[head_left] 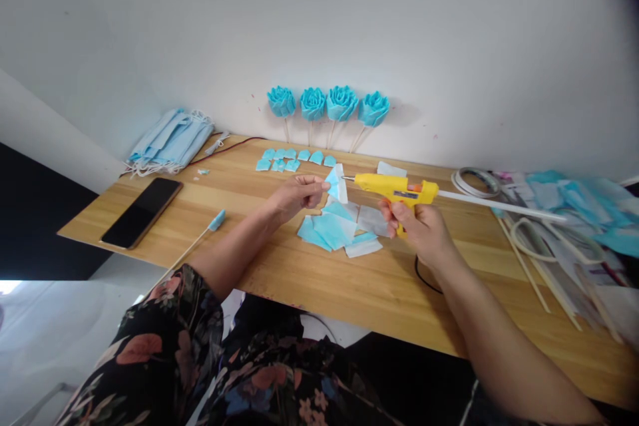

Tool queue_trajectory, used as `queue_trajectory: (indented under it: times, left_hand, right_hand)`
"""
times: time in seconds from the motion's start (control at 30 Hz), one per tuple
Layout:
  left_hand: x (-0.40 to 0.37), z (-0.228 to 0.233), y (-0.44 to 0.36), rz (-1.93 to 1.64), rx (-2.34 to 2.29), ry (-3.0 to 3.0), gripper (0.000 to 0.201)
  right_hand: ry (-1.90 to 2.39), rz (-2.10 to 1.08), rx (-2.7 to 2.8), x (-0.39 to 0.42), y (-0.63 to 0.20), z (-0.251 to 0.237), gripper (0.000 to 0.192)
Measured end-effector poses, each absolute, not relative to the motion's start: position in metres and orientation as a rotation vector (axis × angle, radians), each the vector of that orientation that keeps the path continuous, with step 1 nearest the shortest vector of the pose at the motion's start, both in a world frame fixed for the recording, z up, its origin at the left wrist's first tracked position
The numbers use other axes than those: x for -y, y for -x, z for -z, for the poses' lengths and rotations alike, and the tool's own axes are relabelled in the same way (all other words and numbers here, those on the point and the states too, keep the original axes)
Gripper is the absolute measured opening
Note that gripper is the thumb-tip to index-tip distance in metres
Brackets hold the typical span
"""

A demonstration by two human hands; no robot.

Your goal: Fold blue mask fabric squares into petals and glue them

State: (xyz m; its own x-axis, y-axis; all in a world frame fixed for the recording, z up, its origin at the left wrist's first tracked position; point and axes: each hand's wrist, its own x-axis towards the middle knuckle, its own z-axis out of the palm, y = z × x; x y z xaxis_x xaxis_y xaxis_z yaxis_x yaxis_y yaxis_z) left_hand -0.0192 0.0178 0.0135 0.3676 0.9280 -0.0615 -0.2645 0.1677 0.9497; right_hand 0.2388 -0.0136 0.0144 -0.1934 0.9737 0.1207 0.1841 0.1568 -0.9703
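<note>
The left hand (pixel 295 194) pinches a folded, soft blue-and-white fabric piece (pixel 337 185) above the woodgrain bench (pixel 349 286). The right hand (pixel 417 226) grips a yellow plastic glue gun (pixel 397 188), its nozzle touching the fabric piece. The trigger finger is hidden behind the grip.

No text, label, brand or number can be read on anything here.

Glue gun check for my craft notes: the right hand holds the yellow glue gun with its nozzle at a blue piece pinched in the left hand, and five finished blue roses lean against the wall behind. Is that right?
Not quite: the head view shows four roses against the wall, not five. The rest holds: the right hand holds the yellow glue gun, its nozzle at the blue piece pinched in the left hand.
</note>
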Motion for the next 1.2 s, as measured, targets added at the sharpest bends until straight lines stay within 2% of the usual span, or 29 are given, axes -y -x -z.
queue_trajectory:
  times: [0.13,0.33,0.67,1.2]
  left_hand:
    - [-0.0181,-0.0137,0.0194,-0.991,-0.779,-1.061,0.040]
    - [-0.0191,-0.0142,0.0201,-1.027,-0.751,-1.066,0.041]
    - [-0.0210,-0.0145,0.0208,-1.099,-0.773,-1.013,0.041]
    - [-0.0209,-0.0142,0.0202,-1.068,-0.766,-1.010,0.041]
  right_hand:
    - [1.205,-1.001,1.618,0.0124,-0.2429,-0.0087,0.046]
    - [1.399,-0.644,1.713,0.0147,-0.2470,-0.0098,0.034]
    - [1.140,-1.098,1.569,0.0132,-0.2450,-0.0129,0.045]
    - [1.186,-1.065,1.647,0.0113,-0.2467,-0.0070,0.043]
